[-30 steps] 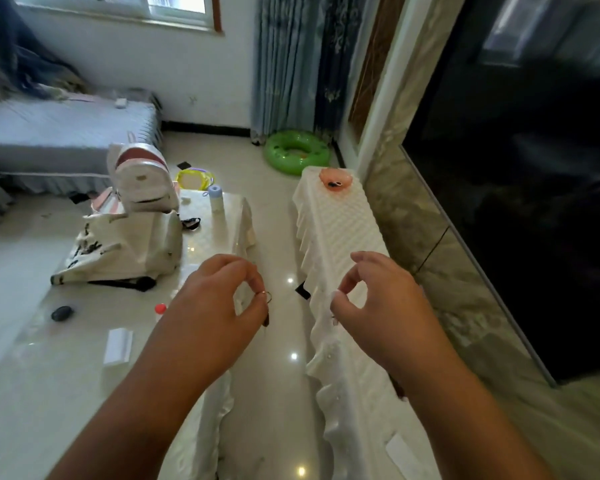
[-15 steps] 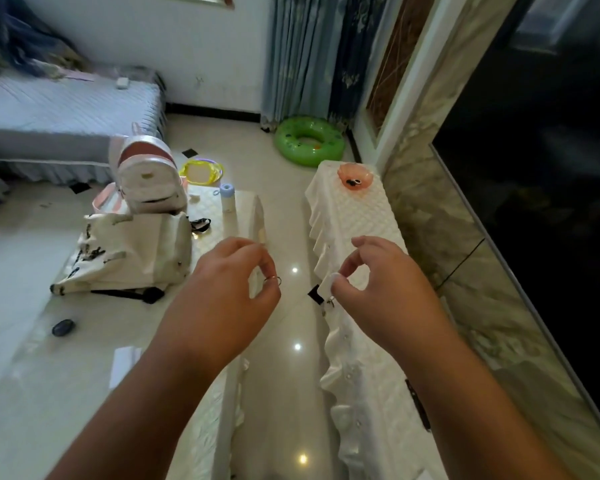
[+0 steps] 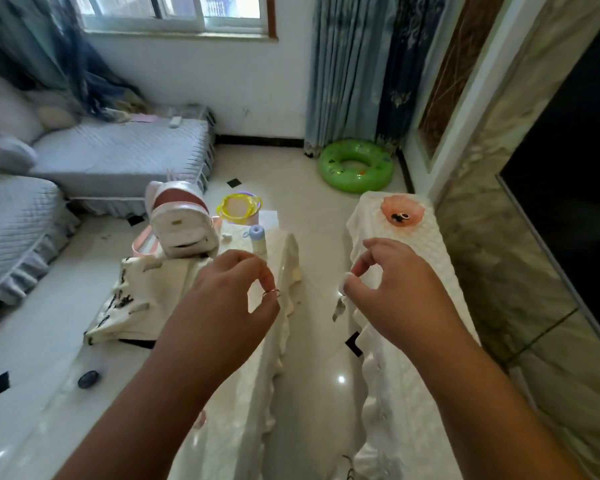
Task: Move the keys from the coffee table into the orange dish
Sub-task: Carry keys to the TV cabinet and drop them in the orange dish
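Beyond, orange dish (image 3: 403, 211) contents blur; both hands pinch half-hidden keys: left (image 3: 234, 294), right (image 3: 394, 289).

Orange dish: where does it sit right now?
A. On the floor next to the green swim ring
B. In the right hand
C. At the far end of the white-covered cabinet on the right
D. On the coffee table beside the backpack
C: the orange dish rests on the far end of the white-covered cabinet, beyond both hands, with small dark items already in it.

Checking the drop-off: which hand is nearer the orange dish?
Right. The right hand is over the cloth-covered stand just short of the orange dish; the left hand is across the aisle, over the coffee table.
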